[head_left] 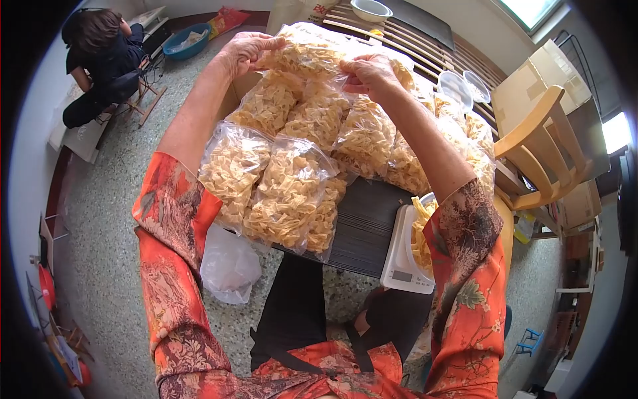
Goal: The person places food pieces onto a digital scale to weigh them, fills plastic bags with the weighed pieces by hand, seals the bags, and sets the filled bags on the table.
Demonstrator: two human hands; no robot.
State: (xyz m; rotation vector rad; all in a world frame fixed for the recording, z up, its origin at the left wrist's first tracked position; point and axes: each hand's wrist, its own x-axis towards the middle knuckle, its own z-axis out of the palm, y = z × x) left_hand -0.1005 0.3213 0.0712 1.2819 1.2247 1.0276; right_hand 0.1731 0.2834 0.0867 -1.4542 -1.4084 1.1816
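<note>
At the far side of the dark table, a clear plastic bag of pale yellow dried strips point(309, 54) lies between my hands, on top of other bags. My left hand point(247, 53) pinches its left edge. My right hand point(371, 72) has its fingers closed on the bag's right edge. Nearer me, several more filled bags point(292, 193) are piled close together, some leaning on each other. Under my right forearm stands a white kitchen scale point(403, 276) bearing a bowl of loose yellow strips point(421, 233), partly hidden by my sleeve.
A black tabletop point(362, 229) shows between the bags and the scale. A wooden chair point(548, 149) stands close on the right, beside clear plastic tubs point(456, 90). A whitish plastic bag point(229, 266) hangs below the table's left edge. Another person point(103, 63) sits at far left.
</note>
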